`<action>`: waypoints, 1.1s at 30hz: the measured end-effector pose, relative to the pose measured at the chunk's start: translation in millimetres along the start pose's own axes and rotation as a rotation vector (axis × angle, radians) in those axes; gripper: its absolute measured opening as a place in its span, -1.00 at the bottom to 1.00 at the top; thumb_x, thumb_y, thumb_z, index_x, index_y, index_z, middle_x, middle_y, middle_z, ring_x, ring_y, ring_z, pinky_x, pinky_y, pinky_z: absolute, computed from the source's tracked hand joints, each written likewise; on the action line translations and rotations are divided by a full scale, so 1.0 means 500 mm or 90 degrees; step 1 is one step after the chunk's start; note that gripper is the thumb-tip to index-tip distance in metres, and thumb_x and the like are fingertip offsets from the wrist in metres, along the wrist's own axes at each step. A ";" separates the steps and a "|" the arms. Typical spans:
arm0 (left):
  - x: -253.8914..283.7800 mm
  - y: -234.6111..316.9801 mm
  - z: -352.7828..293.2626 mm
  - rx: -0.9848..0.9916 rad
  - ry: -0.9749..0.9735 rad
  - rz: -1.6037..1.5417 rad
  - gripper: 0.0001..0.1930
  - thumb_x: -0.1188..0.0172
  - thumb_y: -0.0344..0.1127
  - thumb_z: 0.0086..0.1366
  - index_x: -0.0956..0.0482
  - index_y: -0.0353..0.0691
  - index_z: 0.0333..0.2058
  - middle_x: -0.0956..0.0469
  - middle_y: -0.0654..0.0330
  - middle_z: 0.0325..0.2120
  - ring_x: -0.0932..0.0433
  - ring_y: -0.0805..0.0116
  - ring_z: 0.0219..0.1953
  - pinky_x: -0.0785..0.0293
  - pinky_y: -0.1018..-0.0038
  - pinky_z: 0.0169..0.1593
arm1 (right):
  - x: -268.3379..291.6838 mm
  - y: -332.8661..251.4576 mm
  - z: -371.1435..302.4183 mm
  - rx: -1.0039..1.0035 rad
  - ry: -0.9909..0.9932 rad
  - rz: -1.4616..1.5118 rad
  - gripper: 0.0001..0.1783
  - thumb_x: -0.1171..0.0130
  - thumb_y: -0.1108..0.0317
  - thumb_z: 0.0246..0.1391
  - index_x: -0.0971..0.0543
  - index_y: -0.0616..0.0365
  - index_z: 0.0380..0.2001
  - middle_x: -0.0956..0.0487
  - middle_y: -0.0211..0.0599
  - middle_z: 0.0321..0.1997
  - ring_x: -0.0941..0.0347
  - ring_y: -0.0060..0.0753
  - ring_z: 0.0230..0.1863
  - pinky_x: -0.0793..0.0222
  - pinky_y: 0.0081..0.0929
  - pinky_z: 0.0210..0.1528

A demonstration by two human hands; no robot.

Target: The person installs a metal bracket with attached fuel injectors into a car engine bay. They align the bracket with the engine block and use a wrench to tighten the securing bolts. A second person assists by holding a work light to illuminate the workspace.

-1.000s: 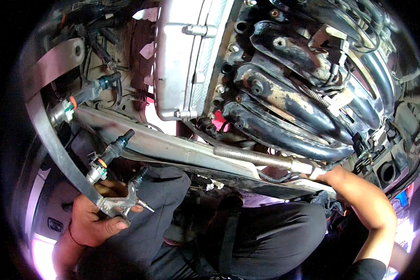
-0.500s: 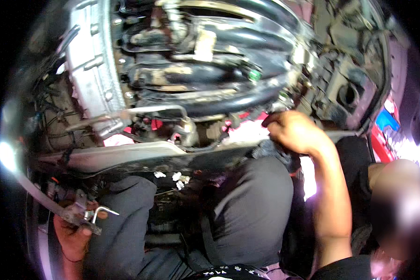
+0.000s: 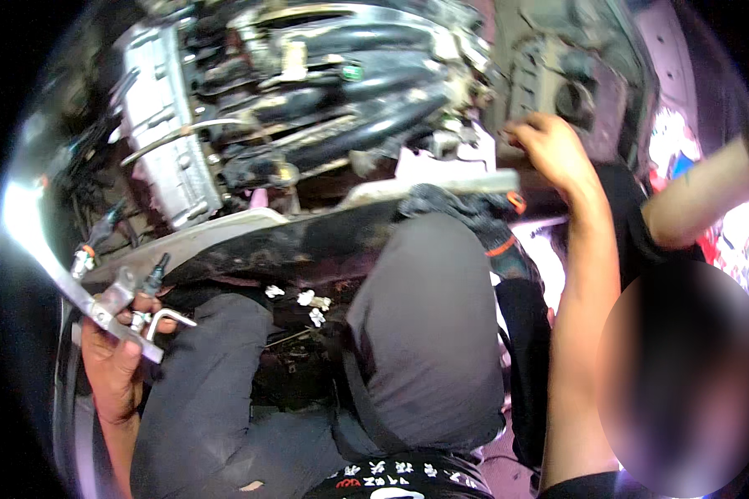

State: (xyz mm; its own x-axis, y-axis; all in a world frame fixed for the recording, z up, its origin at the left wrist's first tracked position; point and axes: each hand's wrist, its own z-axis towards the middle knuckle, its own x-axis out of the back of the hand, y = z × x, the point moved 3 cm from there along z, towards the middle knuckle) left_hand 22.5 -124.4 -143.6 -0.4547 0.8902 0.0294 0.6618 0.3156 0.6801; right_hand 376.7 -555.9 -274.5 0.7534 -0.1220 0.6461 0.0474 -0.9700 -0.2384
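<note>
My left hand [image 3: 112,362] is closed round the end of a long metal fuel rail [image 3: 100,314], held low at the left beside my knee. Injectors with dark tips [image 3: 156,273] stick out from it, and a thin bent metal pipe [image 3: 172,315] juts out near my fingers. My right hand [image 3: 553,154] hovers at the right edge of the engine bay, fingers loosely bent and apart, with nothing visible in them. To its left lies the engine with black curved intake pipes [image 3: 374,129] and a silver ribbed cover [image 3: 162,125].
A co-worker's dark gloved hand [image 3: 449,208] rests on the front body edge [image 3: 250,223], just beyond my knee. Their bare forearm [image 3: 699,195] and blurred head [image 3: 682,374] are close at right. Several white crumpled bits [image 3: 308,299] lie between my knees.
My right hand has drawn up and away from the engine's front right corner, its fingers loosening. My left hand has risen slightly with the fuel rail. The co-worker's forearm has come into view at right.
</note>
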 end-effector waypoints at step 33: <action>0.059 0.002 0.056 -0.133 -0.016 -0.035 -0.32 -0.40 0.00 0.21 -0.36 -0.31 0.13 -0.48 0.00 -0.07 -0.61 0.20 -0.15 -0.63 0.22 -0.03 | -0.351 -0.557 -0.317 0.421 -0.033 0.239 -0.83 -0.23 0.36 -0.08 -0.50 0.22 -0.44 -0.55 -0.05 -0.34 -0.50 0.06 -0.21 -0.46 -0.07 -0.12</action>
State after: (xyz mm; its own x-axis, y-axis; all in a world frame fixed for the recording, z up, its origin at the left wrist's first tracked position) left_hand 26.6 -88.7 -162.6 -0.4697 0.8824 -0.0287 0.4973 0.2912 0.8172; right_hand 127.3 -297.8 -206.7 0.8255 -0.3929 0.4052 0.1529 -0.5354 -0.8306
